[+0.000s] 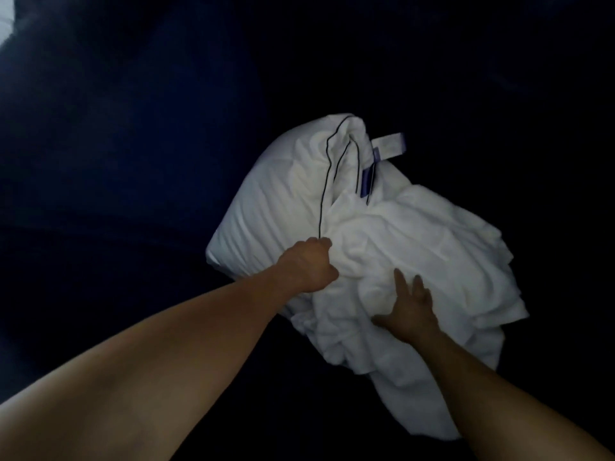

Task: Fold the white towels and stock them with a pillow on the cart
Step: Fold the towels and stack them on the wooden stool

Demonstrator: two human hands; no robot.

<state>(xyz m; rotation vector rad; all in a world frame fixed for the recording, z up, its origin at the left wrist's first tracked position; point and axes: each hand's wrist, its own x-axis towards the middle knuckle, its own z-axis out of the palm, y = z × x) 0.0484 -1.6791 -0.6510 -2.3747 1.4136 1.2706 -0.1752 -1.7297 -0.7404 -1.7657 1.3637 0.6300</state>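
Left hand point(307, 266): grip clenched, fingers curled into a bunch of white cloth where the pillow point(276, 201) meets the towels point(416, 247). Whether I have pillow fabric, towel, or both in that fist, I cannot tell. Right hand point(407, 307): grip spread, fingers straight and fanned, pressing flat on the rumpled towels near their front edge.

Location: pillow and towels lie heaped together on a dark blue surface point(116, 144), too dim to name; towels overlap the pillow's right side and trail toward me. No cart in view.

Condition: towels unfolded, crumpled. Pillow has thin dark piping and a tag point(389, 146) sticking out at its far end.

Risks, as I judge them:
- Pulling with the left fist may drag the pillow along with the towel, since the layers are tangled at the grip.
- The loose tail of towel nearest me could slide off the surface if I lift from one point only.
- Poor light makes edges and corners hard to find, so a fold may start crooked.

Count:
- Pillow: 1
- Towels: several layers show at the right edge; exact number cannot be told
- Tag: 1
- Hands: 2
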